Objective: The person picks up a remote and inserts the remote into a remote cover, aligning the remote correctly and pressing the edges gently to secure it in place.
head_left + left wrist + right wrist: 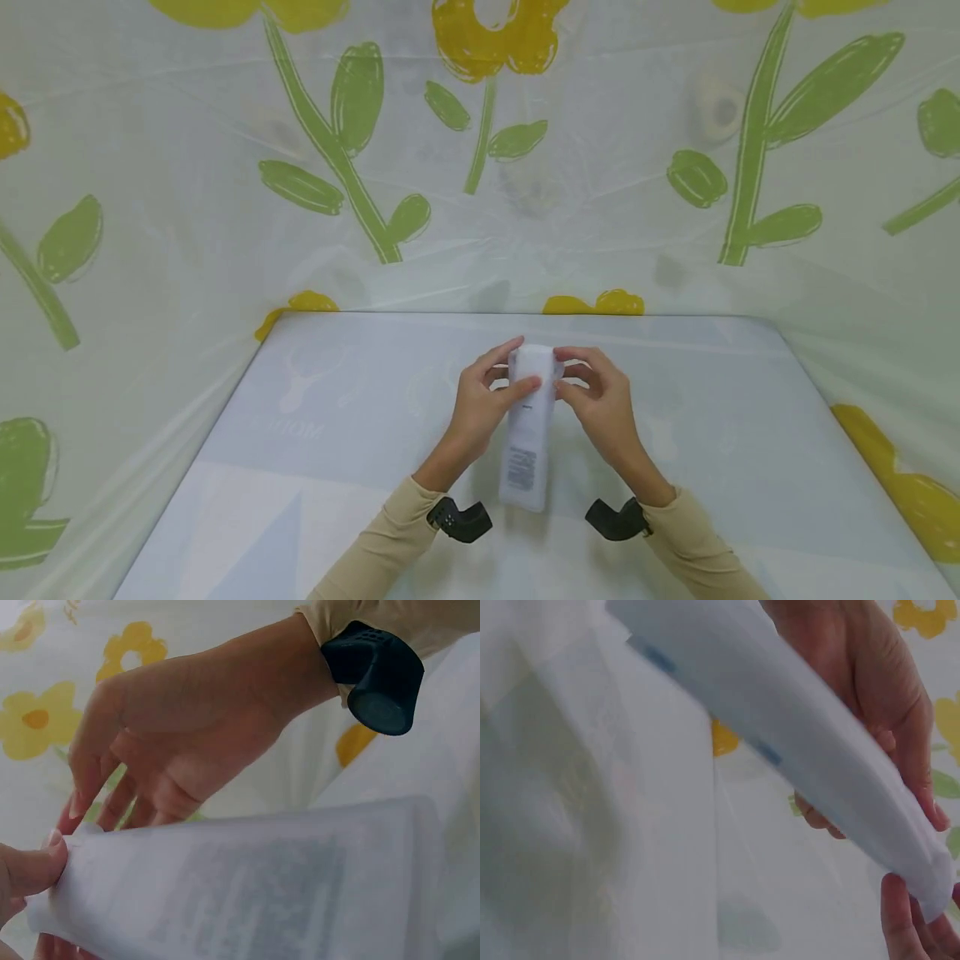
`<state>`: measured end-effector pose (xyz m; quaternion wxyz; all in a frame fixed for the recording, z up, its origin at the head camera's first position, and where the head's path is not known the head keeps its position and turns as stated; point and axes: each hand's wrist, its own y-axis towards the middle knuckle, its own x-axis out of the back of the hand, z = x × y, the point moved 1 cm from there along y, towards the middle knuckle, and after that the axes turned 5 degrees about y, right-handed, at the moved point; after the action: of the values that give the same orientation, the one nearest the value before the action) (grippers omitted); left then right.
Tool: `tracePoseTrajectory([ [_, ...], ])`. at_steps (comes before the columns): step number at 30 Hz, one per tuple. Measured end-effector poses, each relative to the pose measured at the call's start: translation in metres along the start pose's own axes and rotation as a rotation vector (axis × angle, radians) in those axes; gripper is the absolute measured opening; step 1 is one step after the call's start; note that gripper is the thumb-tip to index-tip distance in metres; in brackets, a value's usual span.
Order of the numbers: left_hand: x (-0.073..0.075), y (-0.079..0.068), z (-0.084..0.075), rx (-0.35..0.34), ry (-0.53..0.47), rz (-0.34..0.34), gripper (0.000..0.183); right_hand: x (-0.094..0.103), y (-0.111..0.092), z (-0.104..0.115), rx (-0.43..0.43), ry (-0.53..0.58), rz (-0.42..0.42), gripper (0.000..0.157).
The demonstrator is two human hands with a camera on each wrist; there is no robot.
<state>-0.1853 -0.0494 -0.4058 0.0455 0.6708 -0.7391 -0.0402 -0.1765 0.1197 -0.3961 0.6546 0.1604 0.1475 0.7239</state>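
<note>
A long white package [525, 442] with a block of grey print on its lower face is held above the table, its upper end between both hands. My left hand [480, 400] grips it from the left, thumb across the front and fingers along the side and behind. At the upper right edge, my right hand [603, 400] pinches a bit of the wrapping with thumb and fingertips. The left wrist view shows the package [247, 885] close up, its print blurred, and the right hand [187, 735] at its corner. Blue marks line one edge of the package [780, 705] in the right wrist view.
A pale table [337, 450] with faint printed shapes lies under the hands. Behind and beside it hangs a white sheet [600, 183] with yellow flowers and green leaves. Each wrist carries a black device, one on the left [461, 521] and one on the right [618, 519].
</note>
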Motion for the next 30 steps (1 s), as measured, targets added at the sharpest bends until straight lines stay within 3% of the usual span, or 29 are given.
tracePoseTrajectory([
  [6,-0.001,-0.004,0.002,-0.045,-0.088,-0.086,0.048,-0.008,0.003,0.013,-0.024,-0.054,-0.067,0.038],
  [11,0.002,-0.004,0.003,-0.081,-0.155,-0.079,0.037,-0.008,0.002,0.021,-0.052,-0.060,-0.119,0.037],
  [20,0.003,-0.006,0.007,-0.105,-0.159,-0.125,0.028,-0.008,0.001,0.020,-0.081,-0.051,-0.089,0.036],
  [30,0.004,-0.005,0.007,-0.080,-0.197,-0.171,0.024,-0.007,0.002,0.015,-0.063,-0.039,-0.052,0.034],
])
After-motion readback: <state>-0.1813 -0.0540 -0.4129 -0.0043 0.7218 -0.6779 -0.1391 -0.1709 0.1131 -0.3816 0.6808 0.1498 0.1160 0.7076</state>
